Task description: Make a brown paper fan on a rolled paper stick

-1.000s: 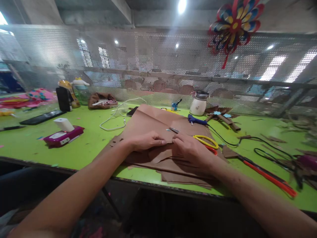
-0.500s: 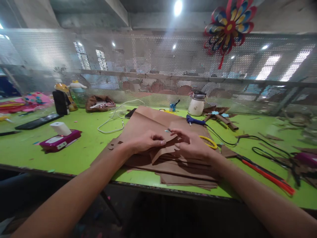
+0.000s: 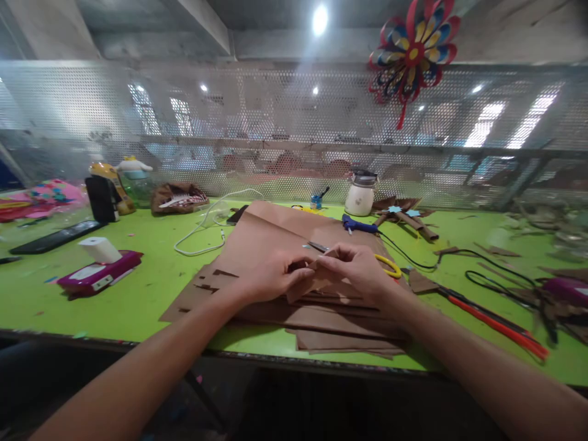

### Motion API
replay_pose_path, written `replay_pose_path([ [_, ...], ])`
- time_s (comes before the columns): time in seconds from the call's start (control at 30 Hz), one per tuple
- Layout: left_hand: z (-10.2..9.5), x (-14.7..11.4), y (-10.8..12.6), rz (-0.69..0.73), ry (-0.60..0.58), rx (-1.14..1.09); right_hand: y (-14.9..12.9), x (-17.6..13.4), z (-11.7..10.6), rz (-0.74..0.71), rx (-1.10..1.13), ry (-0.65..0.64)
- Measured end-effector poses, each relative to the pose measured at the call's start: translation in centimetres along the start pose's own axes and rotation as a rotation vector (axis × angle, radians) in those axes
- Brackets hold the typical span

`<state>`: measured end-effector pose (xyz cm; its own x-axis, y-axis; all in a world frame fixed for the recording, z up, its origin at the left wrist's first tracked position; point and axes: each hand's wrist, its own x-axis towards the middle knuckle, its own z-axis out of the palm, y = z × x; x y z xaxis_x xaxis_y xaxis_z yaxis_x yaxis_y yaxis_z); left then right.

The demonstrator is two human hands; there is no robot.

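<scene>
A small piece of brown paper [image 3: 303, 289] is pinched between my two hands over a stack of larger brown paper sheets [image 3: 271, 223]. My left hand [image 3: 278, 275] has thumb and fingertips closed on its upper left edge. From the other side my right hand [image 3: 358, 269] grips the same piece between thumb and forefinger. Behind and beside my right hand lies a pair of scissors with a yellow handle [image 3: 390, 267]; the blades stick out past my fingers, and the middle is covered by my hand.
A blue glue gun [image 3: 359, 225] rests on the sheets, its black cord running right. Nearby are a red-handled tool [image 3: 498, 323] and a white jar [image 3: 361, 196]. At left stand a purple power strip [image 3: 103, 272] and a white cable [image 3: 197, 252]. The green table's front edge [image 3: 229, 355] is close.
My right hand has closed in on the small paper, its fingers now pinched on it. My left hand has shifted slightly, and the view has moved a little.
</scene>
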<state>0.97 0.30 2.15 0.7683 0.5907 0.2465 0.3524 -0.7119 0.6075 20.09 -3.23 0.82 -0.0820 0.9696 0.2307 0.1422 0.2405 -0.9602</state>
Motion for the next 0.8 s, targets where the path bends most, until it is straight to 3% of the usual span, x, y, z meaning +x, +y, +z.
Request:
replay_pose_path([
  [0.13,0.2,-0.1,-0.2,0.052,0.023,0.075,0.1,0.1,0.1,0.0,0.036,-0.007],
  [0.3,0.5,0.0,-0.2,0.002,0.022,0.111,0.7,0.2,-0.1,-0.037,0.048,-0.031],
  [0.63,0.9,0.5,-1.1,-0.103,-0.044,-0.142,1.3,0.5,-0.4,-0.149,-0.132,-0.026],
  [0.8,0.9,0.5,-0.8,-0.112,-0.031,-0.018,1.0,0.4,-0.3,-0.092,-0.076,-0.017],
])
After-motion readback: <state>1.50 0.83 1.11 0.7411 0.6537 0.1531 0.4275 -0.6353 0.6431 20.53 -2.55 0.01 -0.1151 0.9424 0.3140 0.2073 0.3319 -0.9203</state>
